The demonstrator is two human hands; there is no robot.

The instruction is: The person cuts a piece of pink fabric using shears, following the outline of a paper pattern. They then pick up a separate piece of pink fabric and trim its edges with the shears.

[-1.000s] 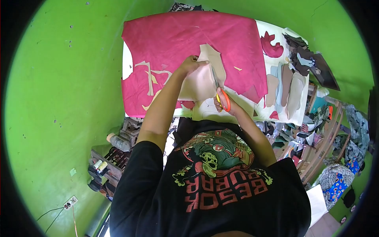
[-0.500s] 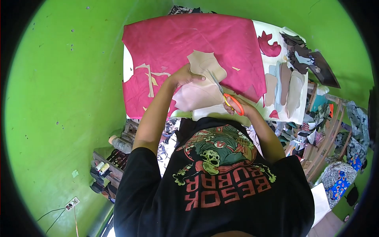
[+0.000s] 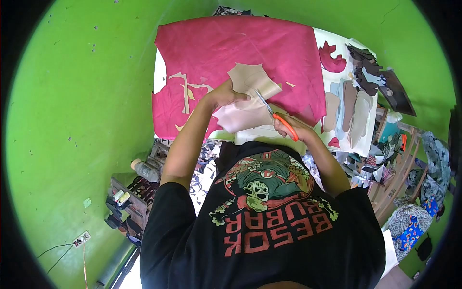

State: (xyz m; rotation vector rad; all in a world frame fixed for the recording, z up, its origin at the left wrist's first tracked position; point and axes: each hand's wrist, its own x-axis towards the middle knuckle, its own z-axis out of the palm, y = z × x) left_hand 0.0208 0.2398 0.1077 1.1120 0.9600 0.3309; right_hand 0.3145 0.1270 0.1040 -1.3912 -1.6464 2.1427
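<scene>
My left hand point(image 3: 229, 95) grips a beige sheet of leather-like material point(image 3: 250, 76) by its left side, thumb on top. Curved outlines are faintly marked on the sheet, and its lower part looks pinkish. In my right hand point(image 3: 291, 127) is a pair of orange-handled scissors point(image 3: 285, 126). Their blades lie in the sheet, pointing up and left toward my left thumb, and look nearly closed. Beneath the sheet spreads a large magenta piece of material point(image 3: 207, 48) on the table.
Thin beige offcuts point(image 3: 186, 96) lie on the magenta material at left. Cut shapes in beige, blue and brown point(image 3: 350, 101) sit at the table's right side, below a dark brown pile point(image 3: 363, 62). Magenta scraps point(image 3: 332, 59) are near them. A cluttered wooden rack point(image 3: 402, 164) stands at right.
The scissors' handles have come together and the blades have closed in the sheet. The sheet's right edge now has a sharper corner. The whole view has shifted slightly.
</scene>
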